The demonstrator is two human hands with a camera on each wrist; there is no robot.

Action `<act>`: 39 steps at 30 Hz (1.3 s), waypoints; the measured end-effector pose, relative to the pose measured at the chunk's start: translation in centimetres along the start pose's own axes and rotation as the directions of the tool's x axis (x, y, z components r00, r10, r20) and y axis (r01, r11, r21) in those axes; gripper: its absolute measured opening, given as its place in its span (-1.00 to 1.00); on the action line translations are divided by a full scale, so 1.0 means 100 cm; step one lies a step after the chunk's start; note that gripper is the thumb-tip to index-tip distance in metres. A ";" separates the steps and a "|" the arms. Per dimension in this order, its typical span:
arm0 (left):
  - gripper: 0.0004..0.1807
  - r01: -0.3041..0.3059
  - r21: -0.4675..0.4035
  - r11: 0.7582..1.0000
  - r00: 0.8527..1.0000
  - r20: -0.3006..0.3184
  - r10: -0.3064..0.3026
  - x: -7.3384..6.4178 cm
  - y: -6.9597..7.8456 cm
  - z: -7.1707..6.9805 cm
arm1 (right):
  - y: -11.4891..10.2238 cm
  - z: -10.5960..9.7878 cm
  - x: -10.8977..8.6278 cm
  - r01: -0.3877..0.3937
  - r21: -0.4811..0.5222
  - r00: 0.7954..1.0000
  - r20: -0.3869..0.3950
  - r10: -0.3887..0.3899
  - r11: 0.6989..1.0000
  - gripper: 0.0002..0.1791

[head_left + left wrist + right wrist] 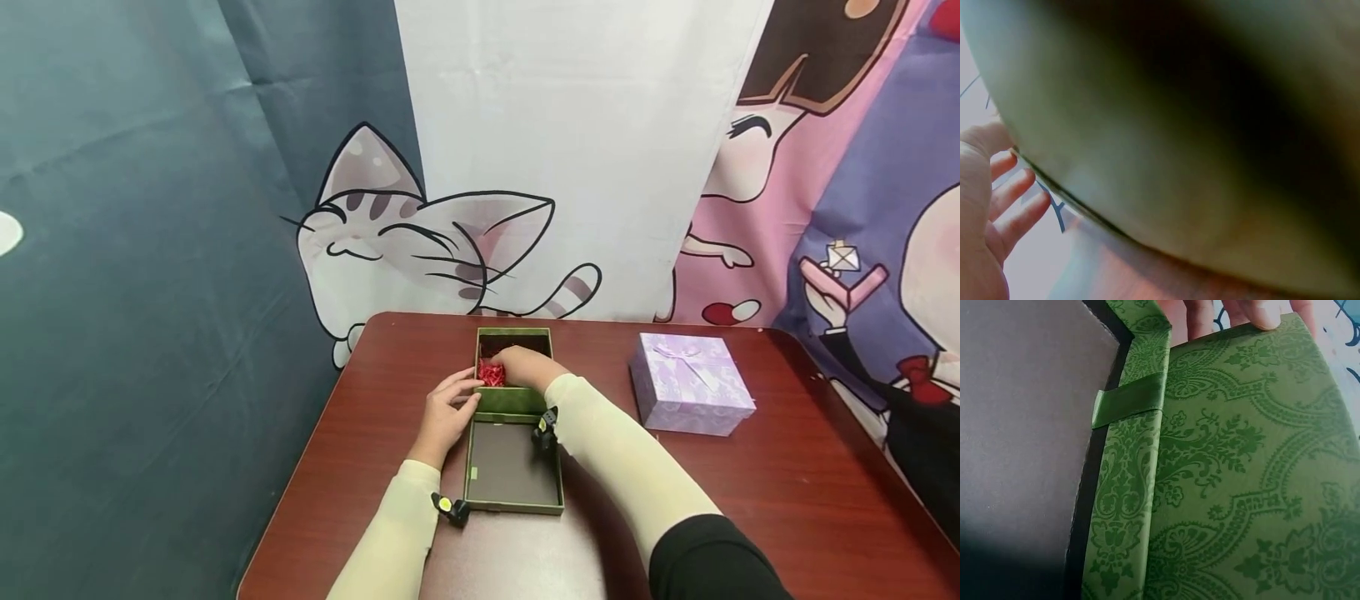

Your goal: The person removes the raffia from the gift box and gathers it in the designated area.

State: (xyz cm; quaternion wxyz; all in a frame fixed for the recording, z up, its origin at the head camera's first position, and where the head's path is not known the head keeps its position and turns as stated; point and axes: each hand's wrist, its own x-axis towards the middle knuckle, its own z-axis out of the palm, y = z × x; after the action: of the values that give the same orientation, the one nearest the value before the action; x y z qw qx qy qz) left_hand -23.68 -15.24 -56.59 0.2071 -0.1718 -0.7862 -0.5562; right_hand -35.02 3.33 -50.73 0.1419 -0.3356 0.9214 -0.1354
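A green patterned box [512, 402] stands without a lid on the table, its inside dark. Red, crinkled, shredded-looking filler [492, 374] lies at its left inside. My right hand [525, 369] reaches down into the box beside this filler; the fingers are hidden, so what they touch does not show. Against the box's left side and near front corner rests my left hand [444, 417], its fingers fairly straight and spread. In the right wrist view, left-hand fingertips [1265, 315] touch the box's edge. The left wrist view is mostly filled by a blurred green surface.
In front of the box lies a shallow green-edged tray or lid [513, 467] with a grey inside and a green ribbon tab [1129, 400]. A lilac gift box [693, 383] with a bow stands to the right on the reddish-brown table [810, 500]. A cartoon-printed curtain [585, 150] hangs behind.
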 end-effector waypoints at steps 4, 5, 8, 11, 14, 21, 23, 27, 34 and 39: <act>-0.77 -0.016 0.004 1.000 1.000 0.026 0.016 0.003 0.001 0.003 | 0.005 -0.006 -0.007 0.006 0.044 0.997 -0.074 -0.003 0.999 -0.79; -0.78 -0.019 0.004 1.000 0.999 0.028 0.019 0.003 0.001 0.004 | 0.005 -0.007 -0.009 0.007 0.052 0.996 -0.084 -0.002 0.999 -0.81; -0.77 -0.021 0.010 1.000 1.000 0.024 0.020 0.003 0.001 0.005 | 0.006 -0.014 -0.014 -0.004 0.056 0.995 -0.101 0.009 0.998 -0.71; -0.76 -0.029 0.009 1.000 1.000 0.010 0.029 0.003 0.002 0.005 | 0.006 -0.024 -0.018 -0.030 0.090 0.993 -0.114 0.040 0.995 -0.48; -0.76 -0.052 -0.001 0.999 0.999 -0.006 0.052 0.003 0.003 0.005 | 0.005 -0.035 -0.022 -0.055 0.119 0.989 -0.132 0.071 0.991 -0.32; -0.78 -0.060 0.024 0.998 0.998 -0.010 0.061 0.002 0.002 0.003 | 0.010 -0.057 -0.031 -0.045 0.187 0.975 -0.207 0.084 0.981 -0.32; -0.78 -0.055 0.032 0.998 0.998 0.000 0.055 0.001 0.001 0.003 | 0.013 -0.064 -0.034 -0.039 0.213 0.967 -0.240 0.091 0.976 -0.34; -0.79 -0.044 0.023 0.999 0.999 0.016 0.043 0.000 0.002 0.000 | 0.018 -0.080 -0.045 -0.010 0.231 0.945 -0.316 0.085 0.973 -0.36; -0.78 -0.003 0.015 1.000 1.000 0.012 0.003 0.000 0.002 -0.001 | 0.035 -0.106 -0.073 0.027 0.279 0.888 -0.447 0.105 0.960 -0.35; -0.78 -0.014 -0.002 1.000 1.000 -0.004 0.014 -0.001 0.001 0.000 | 0.057 -0.108 -0.091 -0.007 0.323 0.867 -0.470 0.167 0.946 -0.39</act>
State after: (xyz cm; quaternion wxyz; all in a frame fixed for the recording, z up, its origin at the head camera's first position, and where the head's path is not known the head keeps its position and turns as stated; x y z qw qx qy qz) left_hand -23.56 -15.22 -56.57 0.2125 -0.1764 -0.7839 -0.5561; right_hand -35.50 15.19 -41.15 -0.0398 -0.2212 0.9084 -0.3526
